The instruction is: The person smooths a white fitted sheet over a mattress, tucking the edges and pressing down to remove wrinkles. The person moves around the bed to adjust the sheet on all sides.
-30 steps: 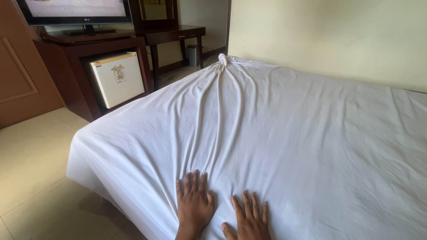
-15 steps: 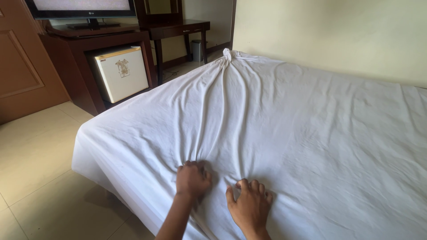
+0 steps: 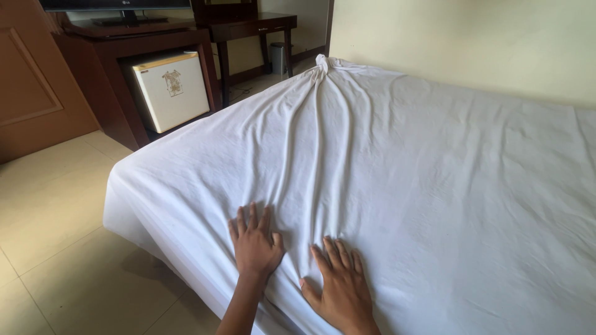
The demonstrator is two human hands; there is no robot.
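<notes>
A white bed sheet point(image 3: 434, 167) covers the mattress, with long folds running from a knot point(image 3: 323, 63) at the far corner toward me. My left hand point(image 3: 253, 243) lies flat on the sheet near the bed's near edge, fingers spread. Just to its right my right hand point(image 3: 340, 286) presses flat on the sheet too, fingers apart. Neither hand holds anything. A ridge of gathered fabric rises between the two hands.
A small white fridge point(image 3: 172, 90) sits inside a dark wooden cabinet point(image 3: 108, 93) at the left, a television point(image 3: 118, 6) on top. A dark desk point(image 3: 254, 28) stands behind. Tiled floor point(image 3: 68, 248) lies left of the bed; a pale wall point(image 3: 472, 43) runs along the far side.
Half a second ago my left hand was bunched on the sheet; now both hands lie flat with fingers spread, slightly further forward on the sheet.
</notes>
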